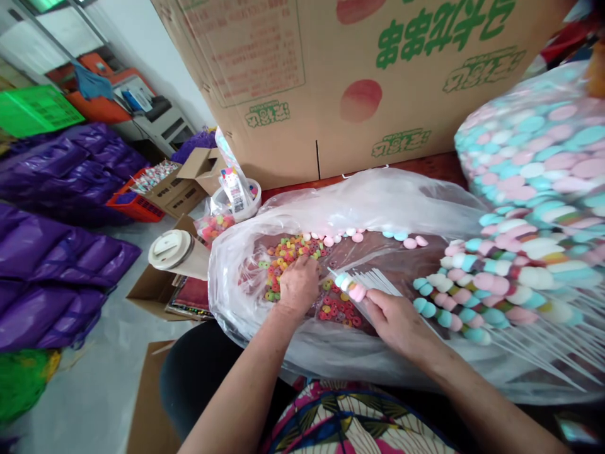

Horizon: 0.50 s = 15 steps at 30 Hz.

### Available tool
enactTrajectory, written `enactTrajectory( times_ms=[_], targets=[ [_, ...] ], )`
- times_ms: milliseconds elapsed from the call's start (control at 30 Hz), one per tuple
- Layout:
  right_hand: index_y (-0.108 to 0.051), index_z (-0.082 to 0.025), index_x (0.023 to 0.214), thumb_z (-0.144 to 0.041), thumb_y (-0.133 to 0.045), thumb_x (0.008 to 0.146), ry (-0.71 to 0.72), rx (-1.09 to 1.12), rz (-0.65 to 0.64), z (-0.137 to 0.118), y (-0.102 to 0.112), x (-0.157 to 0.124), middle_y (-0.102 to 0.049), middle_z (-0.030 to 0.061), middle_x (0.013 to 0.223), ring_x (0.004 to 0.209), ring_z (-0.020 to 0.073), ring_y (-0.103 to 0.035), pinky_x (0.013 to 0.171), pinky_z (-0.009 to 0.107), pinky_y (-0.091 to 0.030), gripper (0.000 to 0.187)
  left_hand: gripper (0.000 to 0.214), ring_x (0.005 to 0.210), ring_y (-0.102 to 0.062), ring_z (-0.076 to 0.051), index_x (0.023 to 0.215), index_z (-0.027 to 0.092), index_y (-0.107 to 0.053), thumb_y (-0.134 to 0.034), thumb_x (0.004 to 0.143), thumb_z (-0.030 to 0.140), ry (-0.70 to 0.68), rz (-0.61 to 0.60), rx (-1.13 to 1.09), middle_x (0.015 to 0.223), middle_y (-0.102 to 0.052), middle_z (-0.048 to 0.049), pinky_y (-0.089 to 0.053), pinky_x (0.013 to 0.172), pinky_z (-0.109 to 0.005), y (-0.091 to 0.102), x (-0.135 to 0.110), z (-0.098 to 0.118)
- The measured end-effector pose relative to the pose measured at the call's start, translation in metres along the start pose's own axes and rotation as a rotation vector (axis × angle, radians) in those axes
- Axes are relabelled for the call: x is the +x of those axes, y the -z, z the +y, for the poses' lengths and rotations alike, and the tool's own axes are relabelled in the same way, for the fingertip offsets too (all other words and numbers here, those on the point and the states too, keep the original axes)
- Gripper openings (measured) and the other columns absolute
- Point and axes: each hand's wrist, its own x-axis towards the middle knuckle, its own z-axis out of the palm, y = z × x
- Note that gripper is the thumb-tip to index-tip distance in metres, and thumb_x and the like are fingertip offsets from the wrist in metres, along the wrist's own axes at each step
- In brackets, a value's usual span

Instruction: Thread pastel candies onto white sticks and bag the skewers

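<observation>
My right hand (pixel 397 318) grips a marshmallow skewer (pixel 350 287), with blue, white and pink marshmallows and a yellowish ring threaded near its bare upper tip. Over the pile of colourful gummy rings (pixel 286 252), my left hand (pixel 300 287) has its fingers curled down; the fingertips are hidden, so what they pinch does not show. Red gummy rings (pixel 338 309) lie between my hands. Bare white sticks (pixel 373 280) rest just behind my right hand. Finished-looking skewers of marshmallows and rings (pixel 482 287) are heaped to the right.
Clear plastic sheeting (pixel 401 195) is bunched around the work area, with loose marshmallows (pixel 357 236) along its far side. A tall carton (pixel 302 139) stands behind. At right is a large bag of marshmallows (pixel 543 139); at left, a lidded cup (pixel 172 249) and purple bundles (pixel 51 271).
</observation>
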Motion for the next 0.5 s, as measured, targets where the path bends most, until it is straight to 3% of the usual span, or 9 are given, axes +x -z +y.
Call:
enactTrajectory(
  times_ms=[167, 233, 300, 400, 500],
  targets=[
    [-0.062, -0.019, 0.074, -0.031, -0.034, 0.089, -0.012, -0.001, 0.016, -0.004, 0.002, -0.002, -0.055, 0.0011, 0.054, 0.049, 0.0141, -0.047, 0.051, 0.025, -0.029, 0.034, 0.019, 0.097, -0.059, -0.024, 0.083, 0.020, -0.067, -0.048, 0.085, 0.021, -0.068, 0.017, -0.089, 0.099, -0.064, -0.0095, -0.046, 0.081, -0.034, 0.001, -0.001, -0.006],
    [-0.060, -0.018, 0.072, -0.030, -0.033, 0.089, -0.010, -0.002, 0.008, -0.004, 0.003, -0.005, -0.055, 0.0013, 0.053, 0.049, 0.0140, -0.047, 0.051, 0.025, -0.029, 0.034, 0.013, 0.089, -0.062, -0.022, 0.078, 0.019, -0.066, -0.054, 0.081, 0.021, -0.005, 0.074, -0.335, 0.088, -0.066, -0.0071, -0.047, 0.079, -0.032, 0.001, -0.003, -0.009],
    [-0.060, -0.018, 0.072, -0.029, -0.033, 0.089, -0.005, -0.006, -0.020, -0.005, 0.002, -0.006, -0.056, 0.0017, 0.055, 0.050, 0.0138, -0.048, 0.052, 0.025, -0.029, 0.033, 0.010, 0.074, -0.064, -0.018, 0.075, 0.018, -0.065, -0.058, 0.077, 0.025, 0.159, 0.118, -0.711, 0.073, -0.065, -0.0035, -0.048, 0.070, -0.029, 0.001, -0.006, -0.009],
    [-0.061, -0.018, 0.076, -0.024, -0.035, 0.090, -0.034, -0.061, -0.063, -0.012, 0.000, -0.005, -0.061, 0.0038, 0.061, 0.055, 0.0142, -0.052, 0.055, 0.025, -0.030, 0.030, 0.018, 0.060, -0.063, -0.014, 0.074, 0.016, -0.064, -0.067, 0.068, 0.033, 0.381, 0.088, -1.262, 0.063, -0.064, -0.0006, -0.049, 0.059, -0.025, 0.000, -0.012, -0.003],
    [-0.062, -0.017, 0.083, -0.021, -0.037, 0.090, -0.070, -0.121, -0.113, -0.019, -0.002, -0.002, -0.066, 0.0064, 0.068, 0.060, 0.0152, -0.057, 0.057, 0.026, -0.029, 0.026, 0.022, 0.058, -0.062, -0.013, 0.073, 0.015, -0.063, -0.072, 0.062, 0.032, 0.450, 0.070, -1.459, 0.062, -0.065, 0.0002, -0.050, 0.058, -0.024, 0.000, -0.017, 0.003]
  ],
)
